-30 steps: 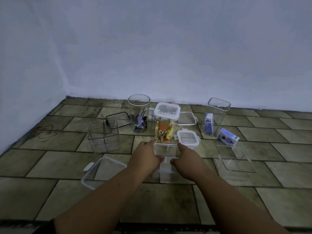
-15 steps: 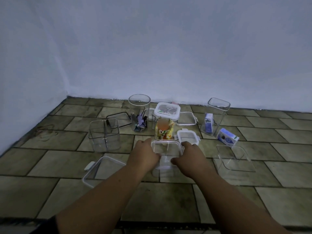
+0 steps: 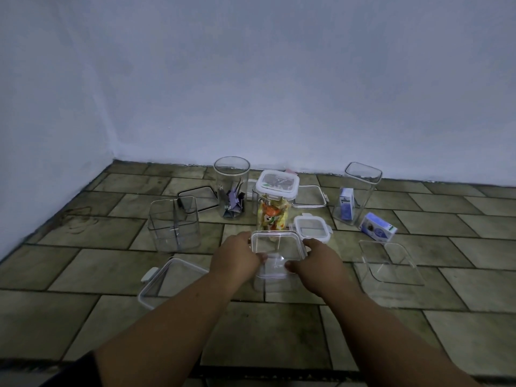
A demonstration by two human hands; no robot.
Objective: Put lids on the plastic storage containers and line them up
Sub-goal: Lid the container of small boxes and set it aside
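Note:
A clear square container (image 3: 276,255) stands on the tiled floor in front of me. My left hand (image 3: 237,256) grips its left side and my right hand (image 3: 318,263) grips its right side, thumbs on the near wall. Just behind it stands a tall lidded container (image 3: 275,203) with colourful packets inside. A small white-rimmed lid (image 3: 311,229) lies beside it on the right. A large white-rimmed lid (image 3: 170,280) lies at the near left. A clear lid (image 3: 391,262) lies at the right.
An open square container (image 3: 174,223) stands at the left, a round jar (image 3: 231,188) with clips behind it. A tall open container (image 3: 356,195) holds a blue box; another blue box (image 3: 377,227) lies beside it. Two more lids (image 3: 310,196) lie near the wall (image 3: 251,79).
Both hands closed on the clear square container and raised it a little, so its rim now sits higher and closer to the lidded container.

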